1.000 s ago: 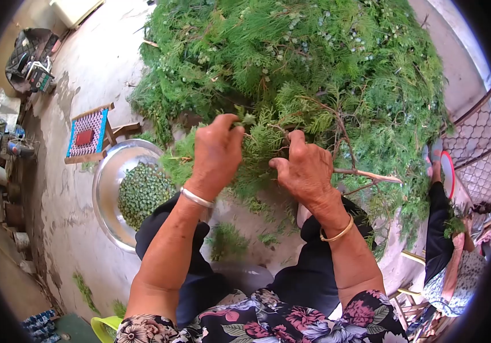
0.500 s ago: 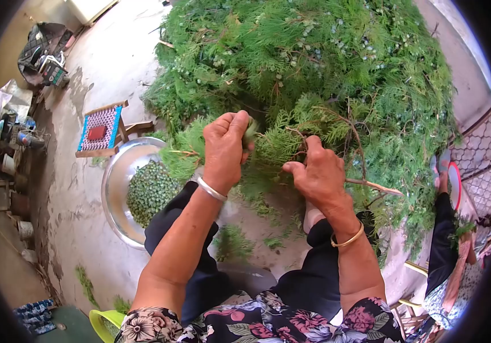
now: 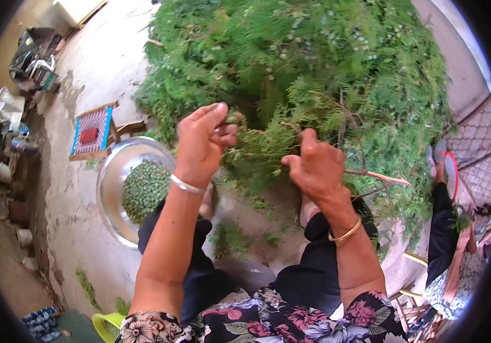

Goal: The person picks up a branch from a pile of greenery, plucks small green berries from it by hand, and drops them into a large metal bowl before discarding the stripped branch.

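My left hand, with a silver bangle at the wrist, is raised with its fingers curled around small green cones that look like cypress cones. My right hand, wearing a gold-coloured bangle, is closed on a leafy cypress branch; its fingers partly cover the stem. A bare woody stem sticks out to the right behind that hand. Both hands are in front of a large heap of green cypress branches. At the left stands a metal basin with many picked green cones in it.
A small woven stool with a red object on it stands beyond the basin. Loose sprigs lie on the concrete floor between my feet. A yellow-green container is at the lower left. Another person sits at the right edge.
My left hand has moved left, away from the branch, and its fingers have loosened so the green cones show. My right hand keeps its grip. The whole view has shifted slightly.
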Tool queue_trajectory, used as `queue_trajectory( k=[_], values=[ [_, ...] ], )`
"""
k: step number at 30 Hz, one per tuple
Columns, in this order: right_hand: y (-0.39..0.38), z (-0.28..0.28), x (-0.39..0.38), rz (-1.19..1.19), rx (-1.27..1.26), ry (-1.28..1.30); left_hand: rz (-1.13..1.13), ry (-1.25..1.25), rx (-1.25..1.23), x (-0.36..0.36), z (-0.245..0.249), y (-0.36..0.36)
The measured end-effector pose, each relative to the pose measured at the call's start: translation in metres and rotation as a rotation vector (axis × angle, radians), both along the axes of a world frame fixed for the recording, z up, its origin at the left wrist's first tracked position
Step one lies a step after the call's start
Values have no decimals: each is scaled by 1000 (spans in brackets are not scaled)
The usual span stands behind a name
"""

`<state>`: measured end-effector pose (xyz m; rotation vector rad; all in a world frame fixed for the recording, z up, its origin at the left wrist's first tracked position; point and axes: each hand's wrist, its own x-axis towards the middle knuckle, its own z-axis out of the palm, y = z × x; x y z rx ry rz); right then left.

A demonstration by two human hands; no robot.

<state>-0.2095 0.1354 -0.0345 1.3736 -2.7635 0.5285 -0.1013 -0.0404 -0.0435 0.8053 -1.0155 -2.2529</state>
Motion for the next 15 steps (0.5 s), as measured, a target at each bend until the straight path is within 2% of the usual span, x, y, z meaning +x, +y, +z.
queue_trajectory(
  k=[1,2,4,5,7,8,10,14,15],
  values=[
    [1,0,-2,-28,6,20,-22,-13,-102,0,0,0],
    [1,-2,-4,-14,2,13,-38,-134,-322,1,-2,0],
    [4,-3,-7,-28,3,24,-4,-493,-711,1,5,4],
    [4,-3,-7,-43,-8,-16,-21,-472,-714,0,-1,2],
    [3,-1,-7,-52,-24,-67,43,-560,-1193,1,-16,-4],
    [4,0,-8,-65,-27,-60,37,-547,-1198,2,-17,-5],
    [4,1,-9,-49,-36,-82,-16,-612,-1358,3,-16,-3],
    [4,0,-9,-45,-37,-56,2,-614,-1434,4,-13,2],
    [5,1,-9,-46,-44,-47,68,-545,-1499,3,-19,0]
  ],
)
